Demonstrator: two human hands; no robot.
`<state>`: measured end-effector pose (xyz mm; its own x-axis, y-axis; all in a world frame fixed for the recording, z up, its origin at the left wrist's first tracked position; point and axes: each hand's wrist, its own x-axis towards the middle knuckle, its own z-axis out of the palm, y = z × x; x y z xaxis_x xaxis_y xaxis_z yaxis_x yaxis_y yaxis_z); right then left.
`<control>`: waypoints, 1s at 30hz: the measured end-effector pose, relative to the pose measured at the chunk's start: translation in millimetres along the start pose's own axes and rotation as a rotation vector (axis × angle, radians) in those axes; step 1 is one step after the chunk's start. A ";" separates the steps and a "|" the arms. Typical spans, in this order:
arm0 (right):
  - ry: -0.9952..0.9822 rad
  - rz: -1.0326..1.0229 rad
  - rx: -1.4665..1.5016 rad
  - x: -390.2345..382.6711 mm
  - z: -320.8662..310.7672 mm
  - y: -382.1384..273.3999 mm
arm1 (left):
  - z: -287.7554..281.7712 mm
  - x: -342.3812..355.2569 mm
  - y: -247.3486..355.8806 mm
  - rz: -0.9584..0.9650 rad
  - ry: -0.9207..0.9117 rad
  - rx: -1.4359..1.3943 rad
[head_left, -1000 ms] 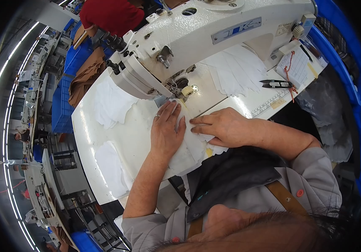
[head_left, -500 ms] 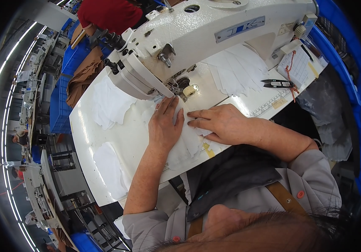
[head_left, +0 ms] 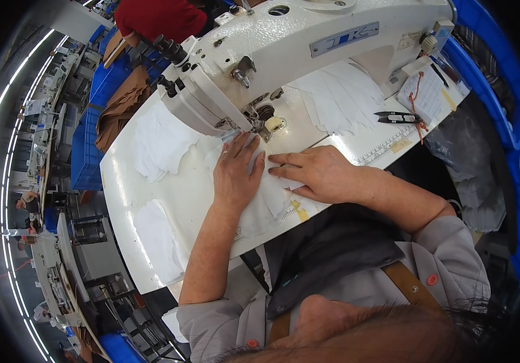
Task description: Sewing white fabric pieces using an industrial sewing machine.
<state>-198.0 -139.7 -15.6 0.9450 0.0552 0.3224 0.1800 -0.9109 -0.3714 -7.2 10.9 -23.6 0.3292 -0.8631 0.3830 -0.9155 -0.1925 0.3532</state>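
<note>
A white fabric piece (head_left: 270,202) lies on the sewing machine's bed, its far end close to the needle and presser foot area (head_left: 254,126). My left hand (head_left: 236,175) rests flat on this fabric, fingers stretched toward the presser foot, which they partly hide. To its right, my right hand (head_left: 320,174) reaches in with its fingers apart, their tips on the fabric's right side. A bit of white cloth shows between those fingers and the thumb. The white sewing machine (head_left: 284,51) arches over the far side of both hands.
White cut pieces lie in stacks at the far left (head_left: 163,145), near left (head_left: 158,236) and under the machine arm (head_left: 338,100). Black thread snips (head_left: 396,117) with an orange cord lie right, beside a paper sheet (head_left: 423,94). Blue crates (head_left: 87,145) hold brown pieces (head_left: 124,106).
My left fingers have edged slightly farther toward the presser foot, and the right hand has shifted a little away from me. Both stay on the white fabric.
</note>
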 end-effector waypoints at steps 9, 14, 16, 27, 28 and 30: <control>0.051 0.048 0.351 -19.0 -20.3 16.0 | -48.9 -30.8 46.3 0.065 -0.317 0.101; -0.040 0.338 1.247 -12.0 -47.4 34.6 | -48.3 -53.3 60.2 0.010 -0.265 -0.052; -0.012 0.308 1.059 0.8 -43.4 44.0 | -42.8 -56.7 58.0 -0.008 -0.156 -0.147; 0.194 -0.203 0.038 -1.1 -28.3 23.2 | -39.5 -54.3 58.7 -0.090 -0.049 -0.124; 0.093 -0.300 0.059 -4.8 -27.0 18.8 | -37.9 -53.3 57.2 -0.115 -0.002 -0.175; 0.084 -0.311 0.041 -12.2 -20.8 12.1 | -41.5 -49.7 56.9 -0.158 0.061 -0.210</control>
<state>-213.0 -159.8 -5.9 0.8176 0.2931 0.4956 0.4689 -0.8384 -0.2778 -66.0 62.3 12.9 0.4836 -0.7991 0.3573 -0.7855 -0.2161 0.5799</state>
